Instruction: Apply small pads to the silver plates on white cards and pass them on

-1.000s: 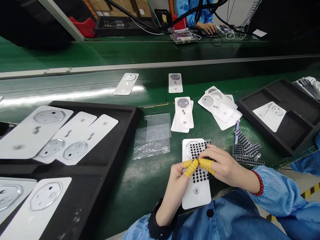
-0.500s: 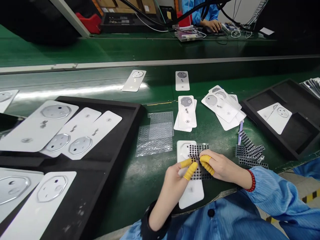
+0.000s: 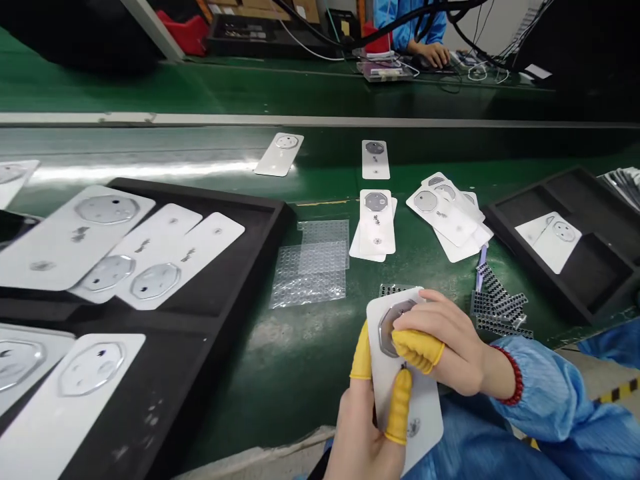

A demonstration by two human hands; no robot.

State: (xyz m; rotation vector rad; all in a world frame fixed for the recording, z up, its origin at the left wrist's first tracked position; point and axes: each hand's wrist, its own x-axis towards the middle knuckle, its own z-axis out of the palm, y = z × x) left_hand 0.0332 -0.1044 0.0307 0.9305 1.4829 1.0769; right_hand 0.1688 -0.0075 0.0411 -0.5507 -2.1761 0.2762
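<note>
Yellow-capped fingers (image 3: 399, 408) of the left hand (image 3: 361, 430) clamp a white, round-cornered panel (image 3: 421, 402) at the near edge of the green bench (image 3: 265, 380); keep it steady. Fingers of the right hand (image 3: 450, 340) bunch at its grey octagonal inset (image 3: 387, 331), grip unclear: touch lightly.

Gripping white panel (image 3: 423, 400) in left hand (image 3: 367, 427), tilting it over near edge of green surface (image 3: 270, 373). Curling right hand (image 3: 445, 347) over dark octagonal ring (image 3: 387, 335) at its far end. Wearing yellow finger cots (image 3: 399, 410) on both hands. Facing clear bubbled sheets (image 3: 310, 280), fanned panels (image 3: 445, 220) and black-dotted strips (image 3: 500, 307), with black trays (image 3: 227, 320) at either side.
</note>
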